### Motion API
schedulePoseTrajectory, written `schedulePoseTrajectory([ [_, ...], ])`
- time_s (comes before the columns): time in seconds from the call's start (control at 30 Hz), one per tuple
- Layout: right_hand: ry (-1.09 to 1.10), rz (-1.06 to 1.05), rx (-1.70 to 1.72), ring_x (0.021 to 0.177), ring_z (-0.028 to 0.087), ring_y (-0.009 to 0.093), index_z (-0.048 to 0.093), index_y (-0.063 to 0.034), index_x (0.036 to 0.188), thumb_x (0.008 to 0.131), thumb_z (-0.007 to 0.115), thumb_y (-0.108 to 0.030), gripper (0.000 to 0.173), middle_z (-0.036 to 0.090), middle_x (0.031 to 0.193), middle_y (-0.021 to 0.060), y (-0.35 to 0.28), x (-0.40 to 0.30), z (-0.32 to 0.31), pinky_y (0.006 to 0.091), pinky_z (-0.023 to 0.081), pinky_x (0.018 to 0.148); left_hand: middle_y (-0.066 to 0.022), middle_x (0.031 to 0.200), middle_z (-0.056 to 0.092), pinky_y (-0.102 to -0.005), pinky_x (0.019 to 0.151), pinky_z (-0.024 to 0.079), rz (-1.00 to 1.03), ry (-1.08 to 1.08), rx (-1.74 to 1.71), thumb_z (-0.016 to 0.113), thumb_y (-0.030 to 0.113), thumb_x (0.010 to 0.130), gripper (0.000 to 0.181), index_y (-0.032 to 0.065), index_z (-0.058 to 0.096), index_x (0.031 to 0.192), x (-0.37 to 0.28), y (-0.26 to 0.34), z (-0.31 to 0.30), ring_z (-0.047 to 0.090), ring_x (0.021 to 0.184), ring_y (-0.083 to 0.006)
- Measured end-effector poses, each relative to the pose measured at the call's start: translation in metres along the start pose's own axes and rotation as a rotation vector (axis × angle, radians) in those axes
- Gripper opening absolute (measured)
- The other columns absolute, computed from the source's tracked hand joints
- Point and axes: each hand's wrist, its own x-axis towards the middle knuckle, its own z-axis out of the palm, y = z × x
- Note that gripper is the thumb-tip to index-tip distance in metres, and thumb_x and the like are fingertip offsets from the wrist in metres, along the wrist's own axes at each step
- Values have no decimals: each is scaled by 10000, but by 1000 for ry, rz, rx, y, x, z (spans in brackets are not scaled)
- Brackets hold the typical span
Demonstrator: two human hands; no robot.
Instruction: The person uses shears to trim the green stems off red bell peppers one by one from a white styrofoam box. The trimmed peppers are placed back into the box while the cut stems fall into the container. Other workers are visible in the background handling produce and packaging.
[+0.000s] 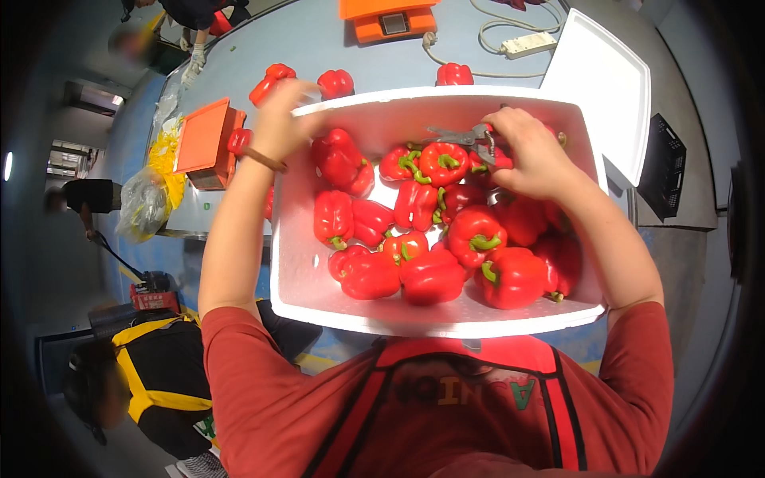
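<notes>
A white foam box (442, 325) stands before me with several red bell peppers (433, 275) lying in it, most with green stems. My right hand (529, 152) is over the far right part of the box, closed around the red handles of pruning shears (460, 136). Their metal blades point left, above the peppers. Blurred, my left hand (287, 119) is at the far left corner of the box rim, thumb and fingers apart, with nothing seen in it. Just beyond it lies another red pepper (272, 82) on the table.
Orange scales (394, 27) stand on the grey table (287, 36). An orange tray (200, 143) sits left of the box. A foam lid (603, 89) and a power strip (529, 45) lie to the right. People (161, 364) are at left; a gloved hand (194, 63) is at the far table end.
</notes>
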Motion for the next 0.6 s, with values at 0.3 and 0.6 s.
schedulePoseTrajectory([
  [0.3, -25, -75, -20, 1058, 557, 348, 562, -22, 1165, 678, 736, -187, 544, 595, 1071, 154, 3, -1, 5, 449, 458, 911, -34, 1353, 530, -519, 1153, 242, 340, -705, 1245, 478, 279, 961, 376, 149, 629, 1280, -36, 7, 94, 396, 1323, -249],
  [0.6, 60, -77, 107, 1073, 557, 363, 555, -8, 1192, 682, 732, -191, 569, 604, 1120, 171, 3, -6, -2, 450, 464, 929, -162, 1247, 513, -418, 1074, 422, -83, -291, 334, 835, 241, 633, 756, 58, 543, 1305, -50, 78, -5, 514, 1199, -335],
])
